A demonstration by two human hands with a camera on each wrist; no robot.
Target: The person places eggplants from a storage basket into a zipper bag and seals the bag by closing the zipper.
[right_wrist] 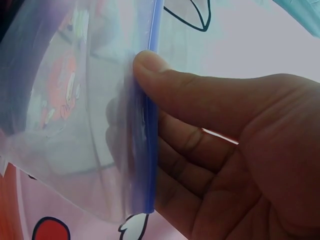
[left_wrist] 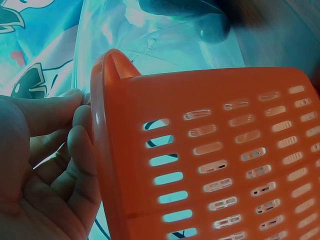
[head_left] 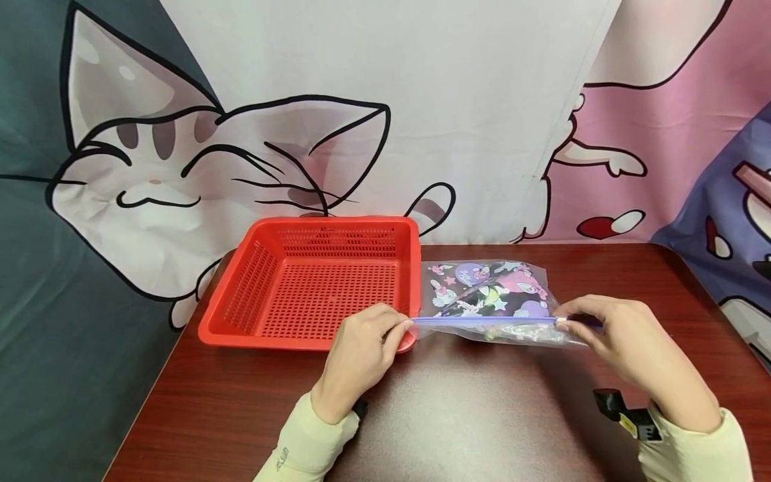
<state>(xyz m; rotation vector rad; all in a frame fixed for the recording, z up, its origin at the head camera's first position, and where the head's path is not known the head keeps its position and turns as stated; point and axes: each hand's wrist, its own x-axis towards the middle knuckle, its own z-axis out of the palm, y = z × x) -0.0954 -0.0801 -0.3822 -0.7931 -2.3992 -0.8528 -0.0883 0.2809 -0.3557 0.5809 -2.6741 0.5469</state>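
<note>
A clear plastic zipper bag (head_left: 496,291) printed with pink, purple and white cartoon figures and stars lies to the right of the basket. Its blue zip strip (head_left: 482,320) runs straight across between both hands. My left hand (head_left: 364,348) pinches the strip's left end between thumb and forefinger, right at the basket's corner. At the other end, my right hand (head_left: 629,341) pinches the strip at a small white slider (head_left: 561,320). In the right wrist view the thumb lies over the strip (right_wrist: 150,155), with fingers behind the see-through plastic. The bag's contents show only indistinctly.
A red perforated plastic basket (head_left: 331,341) stands at the left on the dark red wooden table (head_left: 470,415); its inside shows no objects. Behind the table hangs a cloth (head_left: 482,120) with cartoon animals. Each wrist carries a black camera mount (head_left: 629,418).
</note>
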